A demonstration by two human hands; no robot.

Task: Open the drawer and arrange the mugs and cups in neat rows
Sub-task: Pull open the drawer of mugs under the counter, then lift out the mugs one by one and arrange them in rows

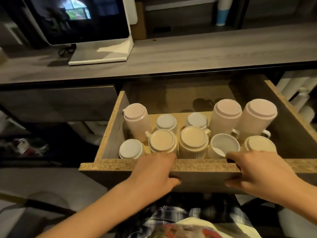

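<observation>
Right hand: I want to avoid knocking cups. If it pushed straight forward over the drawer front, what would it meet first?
Probably the upside-down cream cup just beyond the right hand, though depth is unclear.

Dim overall, warm light from above on mugs at centre. Deep shadow lower left and under counter. Window glare reflected in screen, upper left. Wide-angle bending at edges; slight soft blur throughout.
</observation>
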